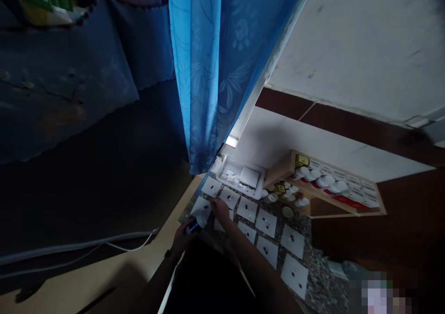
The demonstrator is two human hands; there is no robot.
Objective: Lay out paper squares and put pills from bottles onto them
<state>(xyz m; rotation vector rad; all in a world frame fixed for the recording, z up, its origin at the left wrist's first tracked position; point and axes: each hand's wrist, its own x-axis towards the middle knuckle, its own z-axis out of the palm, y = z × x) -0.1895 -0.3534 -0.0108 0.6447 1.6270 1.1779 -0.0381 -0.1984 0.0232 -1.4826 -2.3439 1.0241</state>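
Observation:
My left hand (180, 240) grips a small dark blue bottle with a white cap (194, 225), tilted over the counter's near corner. My right hand (220, 208) rests with bunched fingers on a square of white paper (201, 207), and it is too dark and small to tell if they pinch anything. Several more paper squares (267, 251) lie in rows on the speckled granite counter (313, 267). Each carries a few small dark or red pills. A white tray (239, 179) beyond them holds folded white papers.
A blue patterned curtain (198, 73) hangs to the left of the counter. A wooden shelf (333, 189) holds white-capped containers behind the papers. Cables (69, 249) run along the dark left side. A pixelated patch (375, 295) covers the lower right corner.

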